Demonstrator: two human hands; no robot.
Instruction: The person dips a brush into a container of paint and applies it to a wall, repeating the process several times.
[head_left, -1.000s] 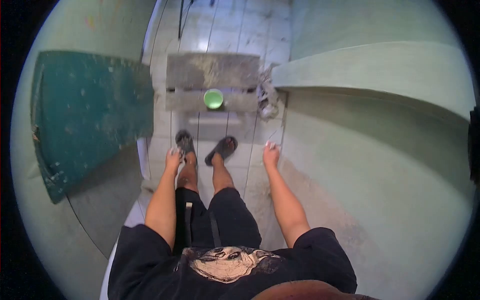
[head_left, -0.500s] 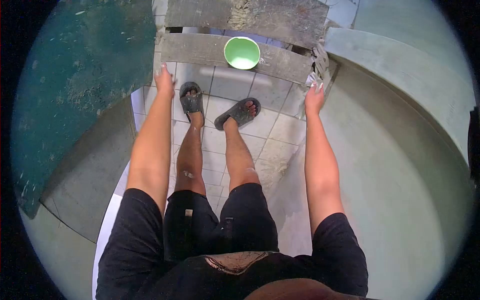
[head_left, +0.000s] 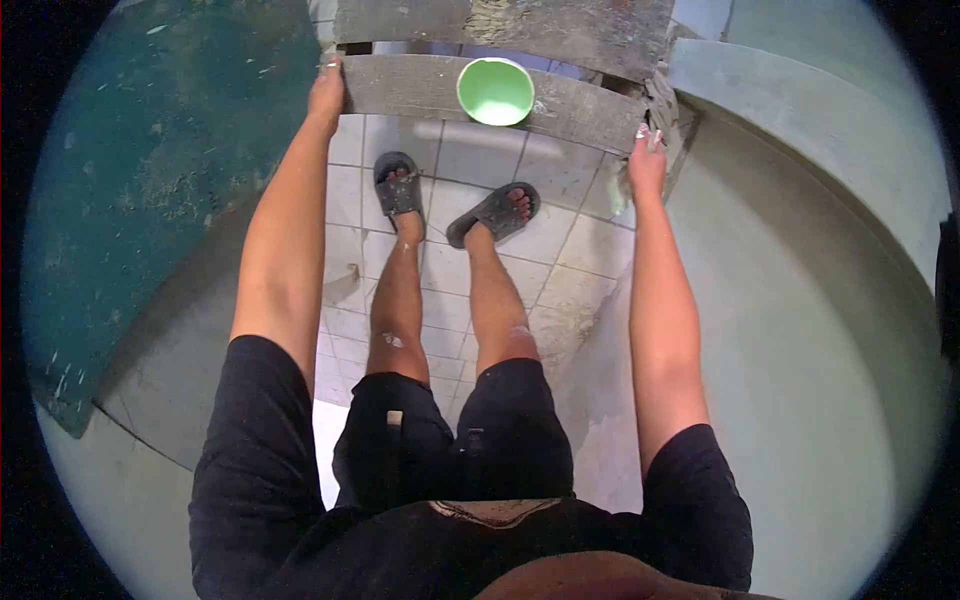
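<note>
Black T-shirt (head_left: 255, 430) — black shorts (head_left: 515, 430) — dark grey, speckled slides (head_left: 495, 213).

We can read no text, label, brand, number or sign.

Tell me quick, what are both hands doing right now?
Left hand: at the near plank's left end; can't tell if it's gripping.
Right hand: by the near plank's right end; can't tell if it's open or gripping.
</note>
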